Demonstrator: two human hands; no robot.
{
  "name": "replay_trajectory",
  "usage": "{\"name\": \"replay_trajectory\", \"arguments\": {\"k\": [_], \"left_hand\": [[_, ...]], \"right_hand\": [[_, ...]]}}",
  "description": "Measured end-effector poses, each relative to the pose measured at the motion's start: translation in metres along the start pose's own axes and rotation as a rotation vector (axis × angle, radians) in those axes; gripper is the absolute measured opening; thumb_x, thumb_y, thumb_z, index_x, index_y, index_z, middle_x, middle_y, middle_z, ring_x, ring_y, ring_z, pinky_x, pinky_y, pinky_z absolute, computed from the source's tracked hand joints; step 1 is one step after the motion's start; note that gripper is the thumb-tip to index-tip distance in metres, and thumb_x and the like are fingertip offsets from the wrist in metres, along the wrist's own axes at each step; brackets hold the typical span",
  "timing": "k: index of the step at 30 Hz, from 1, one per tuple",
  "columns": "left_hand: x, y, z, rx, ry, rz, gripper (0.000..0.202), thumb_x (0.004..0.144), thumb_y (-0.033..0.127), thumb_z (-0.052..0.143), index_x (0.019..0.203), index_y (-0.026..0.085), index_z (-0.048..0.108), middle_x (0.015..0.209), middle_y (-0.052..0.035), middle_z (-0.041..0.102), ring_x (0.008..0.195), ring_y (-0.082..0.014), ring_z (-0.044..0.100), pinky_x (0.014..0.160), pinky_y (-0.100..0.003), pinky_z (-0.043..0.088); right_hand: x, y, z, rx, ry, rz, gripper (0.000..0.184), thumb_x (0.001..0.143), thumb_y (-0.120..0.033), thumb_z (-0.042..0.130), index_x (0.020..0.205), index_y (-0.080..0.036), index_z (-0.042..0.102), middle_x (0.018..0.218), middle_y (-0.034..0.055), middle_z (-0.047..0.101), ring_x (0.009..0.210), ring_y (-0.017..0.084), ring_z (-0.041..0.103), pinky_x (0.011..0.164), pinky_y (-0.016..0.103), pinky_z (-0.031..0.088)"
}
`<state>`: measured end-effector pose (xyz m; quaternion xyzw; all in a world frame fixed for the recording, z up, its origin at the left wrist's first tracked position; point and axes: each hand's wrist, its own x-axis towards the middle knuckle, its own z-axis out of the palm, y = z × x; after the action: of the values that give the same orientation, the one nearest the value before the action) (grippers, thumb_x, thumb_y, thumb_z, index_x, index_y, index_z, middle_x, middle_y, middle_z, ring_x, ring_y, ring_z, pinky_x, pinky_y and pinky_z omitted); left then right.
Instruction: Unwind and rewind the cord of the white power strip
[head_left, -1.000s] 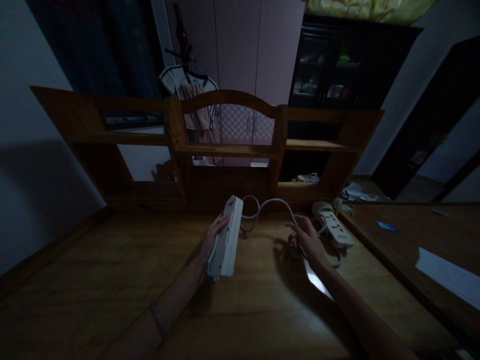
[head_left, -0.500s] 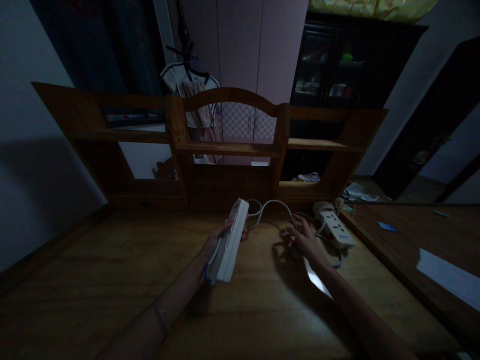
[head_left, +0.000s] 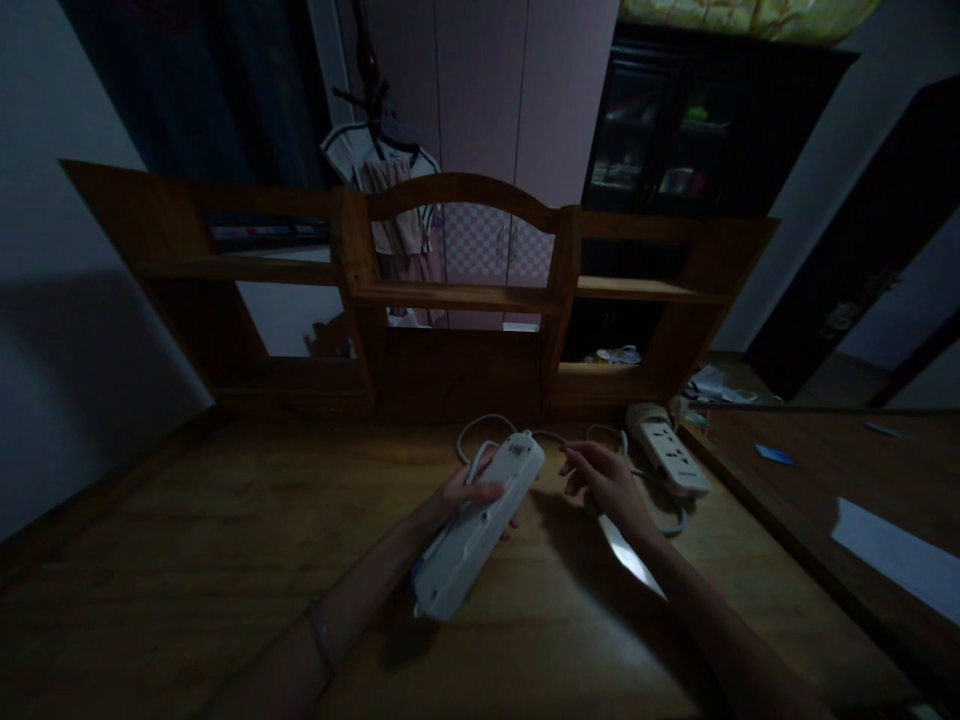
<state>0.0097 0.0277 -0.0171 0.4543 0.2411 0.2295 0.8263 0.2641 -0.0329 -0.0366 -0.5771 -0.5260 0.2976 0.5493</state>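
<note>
The left forearm comes in from the lower left and slants up toward the middle of the brown wooden desk top (head_left: 225, 520). At its end the left hand (head_left: 457, 497) is wrapped around the long white plastic power strip (head_left: 480, 525), thumb over the upper face and fingers underneath. The strip is lifted just above the desk and tilted, its near end low toward the person and its far end pointing up and to the right. A thin white cable (head_left: 480, 428) loops out behind that far end, close to the foot of the wooden shelf unit (head_left: 457, 300) at the back of the desk.

Just right of the strip's far end, the right hand (head_left: 609, 482) hovers palm down with loosely spread, slightly curled fingers; it grips nothing. Its forearm runs off to the lower right. Further right, a second white socket strip (head_left: 670, 456) lies flat on the desk, with cable coiled beside it.
</note>
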Motion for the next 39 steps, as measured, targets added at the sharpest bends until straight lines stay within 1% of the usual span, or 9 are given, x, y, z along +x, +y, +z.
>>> {"name": "replay_trajectory", "arguments": {"k": [2,5,12,15,18,23,29,35,39], "left_hand": [[0.002,-0.005,-0.004,0.056,-0.051,-0.049,0.066,0.073,0.033,0.075,0.13,0.018,0.046,0.097,-0.0146,0.067,0.076,-0.0269,0.069,0.063,-0.033,0.056],[0.011,-0.013,-0.01,0.101,-0.126,-0.097,0.065,0.073,0.036,0.074,0.129,0.017,0.046,0.095,-0.0158,0.067,0.072,-0.0266,0.069,0.059,-0.033,0.055],[0.021,-0.022,-0.012,0.107,-0.236,-0.057,0.062,0.075,0.032,0.073,0.129,0.019,0.046,0.096,-0.0135,0.065,0.074,-0.0252,0.069,0.059,-0.031,0.055],[0.023,-0.022,-0.01,0.116,-0.236,-0.009,0.055,0.076,0.033,0.072,0.124,0.019,0.049,0.109,-0.0154,0.062,0.076,-0.0238,0.068,0.06,-0.03,0.056],[0.027,-0.022,-0.01,0.115,-0.23,0.06,0.052,0.077,0.035,0.071,0.121,0.019,0.05,0.122,-0.0173,0.057,0.075,-0.023,0.068,0.061,-0.032,0.056],[0.031,-0.022,-0.01,0.061,-0.048,0.162,0.05,0.08,0.037,0.068,0.122,0.018,0.049,0.121,-0.0174,0.059,0.074,-0.0209,0.067,0.062,-0.032,0.057],[0.034,-0.026,-0.015,0.033,0.24,0.23,0.053,0.079,0.041,0.069,0.122,0.017,0.05,0.091,-0.0129,0.068,0.069,-0.0216,0.068,0.057,-0.027,0.055],[0.033,-0.023,-0.012,-0.034,0.405,0.302,0.05,0.077,0.042,0.07,0.117,0.017,0.053,0.084,-0.0091,0.069,0.066,-0.0207,0.067,0.053,-0.027,0.054],[0.034,-0.024,-0.016,-0.068,0.462,0.25,0.046,0.076,0.046,0.069,0.105,0.011,0.061,0.079,-0.0096,0.068,0.058,-0.0184,0.064,0.049,-0.026,0.052]], "right_hand": [[-0.002,-0.002,0.002,-0.031,-0.006,0.02,0.039,0.09,-0.051,0.049,0.103,-0.017,0.061,0.056,-0.0019,0.059,0.035,0.011,0.051,0.032,0.019,0.036],[-0.004,-0.004,0.002,-0.122,0.048,0.024,0.042,0.09,-0.055,0.049,0.098,-0.017,0.064,0.04,-0.0068,0.044,0.028,0.009,0.039,0.029,0.017,0.024],[-0.005,-0.005,-0.002,-0.275,0.107,0.076,0.057,0.089,-0.06,0.047,0.057,-0.015,0.062,0.039,-0.0021,0.042,0.036,0.01,0.045,0.038,0.019,0.03],[-0.007,-0.007,-0.003,-0.277,0.118,0.027,0.055,0.09,-0.057,0.047,0.058,-0.015,0.062,0.042,-0.0025,0.041,0.04,0.01,0.044,0.041,0.02,0.031],[-0.008,-0.009,-0.004,-0.265,0.186,-0.089,0.042,0.091,-0.051,0.049,0.074,-0.016,0.066,0.052,-0.0025,0.046,0.047,0.011,0.044,0.043,0.02,0.031],[-0.008,-0.012,-0.007,-0.327,0.288,-0.207,0.025,0.093,-0.039,0.049,0.103,-0.02,0.061,0.068,-0.0014,0.056,0.052,0.012,0.047,0.047,0.022,0.032],[-0.01,-0.012,-0.007,-0.538,0.28,-0.259,0.016,0.092,-0.028,0.048,0.1,-0.02,0.06,0.069,-0.0019,0.058,0.058,0.013,0.052,0.056,0.024,0.037],[-0.007,-0.006,-0.006,-0.624,0.183,-0.272,0.018,0.092,-0.028,0.045,0.098,-0.019,0.061,0.088,0.0049,0.064,0.077,0.018,0.06,0.069,0.027,0.044],[-0.003,0.009,-0.007,-0.691,0.105,-0.295,0.022,0.092,-0.028,0.046,0.104,-0.02,0.062,0.104,0.0093,0.061,0.097,0.023,0.058,0.086,0.034,0.044]]}}
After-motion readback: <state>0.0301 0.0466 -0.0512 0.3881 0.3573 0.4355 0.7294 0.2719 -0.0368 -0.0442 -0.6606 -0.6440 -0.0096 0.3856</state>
